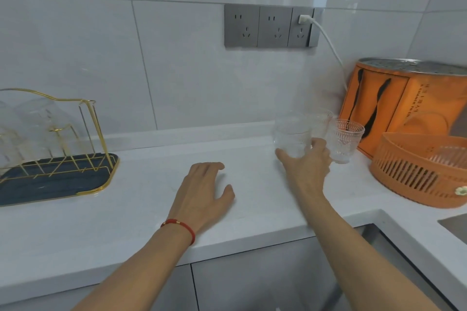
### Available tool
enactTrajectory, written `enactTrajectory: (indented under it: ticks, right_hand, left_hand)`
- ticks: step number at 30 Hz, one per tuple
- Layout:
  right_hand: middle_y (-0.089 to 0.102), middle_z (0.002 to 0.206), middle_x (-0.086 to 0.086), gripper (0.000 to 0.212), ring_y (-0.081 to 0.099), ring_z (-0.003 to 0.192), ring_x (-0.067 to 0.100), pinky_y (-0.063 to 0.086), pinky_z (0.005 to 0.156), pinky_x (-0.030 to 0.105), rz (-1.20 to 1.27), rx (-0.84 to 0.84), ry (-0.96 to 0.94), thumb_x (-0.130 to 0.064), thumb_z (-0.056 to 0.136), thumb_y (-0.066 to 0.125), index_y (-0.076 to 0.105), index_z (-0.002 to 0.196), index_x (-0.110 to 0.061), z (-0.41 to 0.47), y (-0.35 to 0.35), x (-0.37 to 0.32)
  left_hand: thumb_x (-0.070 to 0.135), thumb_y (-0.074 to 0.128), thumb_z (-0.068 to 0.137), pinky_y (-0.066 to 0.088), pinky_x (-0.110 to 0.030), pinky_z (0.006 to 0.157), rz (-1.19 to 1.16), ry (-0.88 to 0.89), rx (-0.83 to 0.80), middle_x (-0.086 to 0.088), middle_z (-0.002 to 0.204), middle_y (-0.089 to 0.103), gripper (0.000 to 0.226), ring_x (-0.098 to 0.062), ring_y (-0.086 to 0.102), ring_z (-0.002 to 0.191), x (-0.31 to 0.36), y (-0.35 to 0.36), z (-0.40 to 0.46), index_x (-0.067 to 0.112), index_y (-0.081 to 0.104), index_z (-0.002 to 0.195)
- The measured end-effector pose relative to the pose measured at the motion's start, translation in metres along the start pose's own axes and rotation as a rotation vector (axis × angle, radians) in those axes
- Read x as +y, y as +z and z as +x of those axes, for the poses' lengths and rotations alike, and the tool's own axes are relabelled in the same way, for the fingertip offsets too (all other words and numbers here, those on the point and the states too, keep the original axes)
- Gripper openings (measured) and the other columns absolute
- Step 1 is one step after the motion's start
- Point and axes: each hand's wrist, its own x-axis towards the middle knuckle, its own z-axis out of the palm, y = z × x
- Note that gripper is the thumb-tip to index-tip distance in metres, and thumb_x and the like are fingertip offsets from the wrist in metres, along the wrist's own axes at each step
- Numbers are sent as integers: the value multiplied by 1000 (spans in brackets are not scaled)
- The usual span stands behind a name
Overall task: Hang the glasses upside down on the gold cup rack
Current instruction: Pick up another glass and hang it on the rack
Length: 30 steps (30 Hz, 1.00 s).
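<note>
At the far left of the white countertop (156, 199) stands the gold cup rack (63, 139), its wire pegs rising from a dark blue drip tray (50, 182) edged in gold; several clear glasses (30, 129) already sit mouth-down over the pegs at its left side, so drips would fall into the tray, while the pegs toward its right end look free. Right of the rack, near the counter's middle, the left hand (204, 192) rests palm-down on the bare surface, fingers loosely spread and holding nothing, probably steadying the person or waiting to receive a glass. Further right, the right hand (308, 166) reaches to the back of the counter and wraps a clear embossed tumbler (293, 136) from the near side, thumb on its left, fingers curling round its right, low on the body; the glass is blurred, so I cannot tell whether it has left the counter. The low grip looks suited to turning it over. Just right of it, beside the knuckles, a second patterned glass (345, 140) stands upright, and a third (322, 118) shows faintly behind the two. At the far right are an orange slotted basket (414, 169), an orange bag (394, 108) behind it, and a white cable (331, 45) running up to the grey wall sockets (270, 26).
</note>
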Motion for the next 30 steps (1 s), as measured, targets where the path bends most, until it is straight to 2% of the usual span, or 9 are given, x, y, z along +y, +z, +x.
enactTrajectory:
  ticks: [3, 5, 10, 12, 14, 17, 20, 24, 30]
  right_hand:
    - [55, 112, -7, 79, 53, 103, 20, 38, 106, 44, 53, -215, -272, -47, 65, 86, 42, 126, -21, -41, -2, -18]
    - [54, 111, -16, 75, 50, 103, 11, 38, 100, 35, 57, -386, -430, -50, 65, 83, 40, 123, -31, -69, 0, -30]
    - [55, 124, -12, 79, 53, 115, 10, 42, 89, 17, 197, -641, -638, -45, 61, 87, 46, 129, -35, -98, 7, -61]
    - [59, 129, -11, 78, 59, 117, 6, 47, 92, 14, 284, -764, -583, -51, 65, 90, 48, 130, -43, -103, 12, -71]
    - [65, 130, -4, 67, 70, 112, 13, 58, 90, 23, 500, -1005, -336, -58, 78, 82, 49, 136, -47, -107, 18, -83]
    - [75, 120, 13, 51, 76, 100, 37, 62, 88, 45, 703, -1275, 29, -53, 94, 68, 60, 133, -22, -108, 35, -101]
    - [75, 120, 16, 41, 78, 93, 31, 61, 93, 46, 647, -1185, -4, -42, 91, 74, 64, 125, -21, -110, 55, -125]
    - [64, 124, 6, 46, 79, 80, 21, 58, 96, 43, 454, -867, -163, -51, 86, 74, 56, 128, -41, -106, 72, -176]
    - [52, 127, -6, 53, 59, 126, 31, 47, 109, 46, 286, -696, -506, -40, 92, 68, 50, 142, -36, -74, 99, -263]
  left_hand:
    - [49, 55, 89, 36, -25, 99, -166, -62, -1, 9, 133, 53, 56, -8, 43, 125, 4, -7, -2, 28, 43, 140]
    - [61, 49, 87, 43, -29, 95, -340, -112, 36, 10, 130, 52, 66, -12, 52, 115, 9, -15, -7, 33, 34, 144]
    - [67, 68, 69, 58, -30, 75, -749, -318, 221, 9, 120, 57, 74, -18, 69, 92, 16, -43, -25, 48, 43, 136]
    - [60, 75, 65, 60, -31, 70, -845, -423, 283, 2, 117, 60, 68, -16, 72, 81, 10, -62, -27, 44, 53, 128]
    - [50, 78, 68, 62, -40, 77, -945, -468, 319, -5, 117, 61, 60, -15, 74, 81, -1, -81, -28, 38, 57, 123]
    - [43, 74, 78, 62, -45, 78, -980, -474, 280, -10, 124, 63, 52, -20, 74, 92, -25, -106, -33, 32, 57, 126]
    - [56, 56, 89, 54, -32, 93, -709, -470, 219, 12, 134, 57, 46, -9, 66, 110, -58, -124, -45, 42, 50, 133]
    - [43, 44, 97, 37, -38, 104, 314, -417, 154, 0, 137, 54, 46, -23, 42, 131, -119, -138, -68, 21, 53, 136]
    - [49, 39, 92, 37, -41, 108, 465, -450, 85, -3, 135, 50, 50, -24, 40, 127, -142, -127, -69, 24, 50, 134]
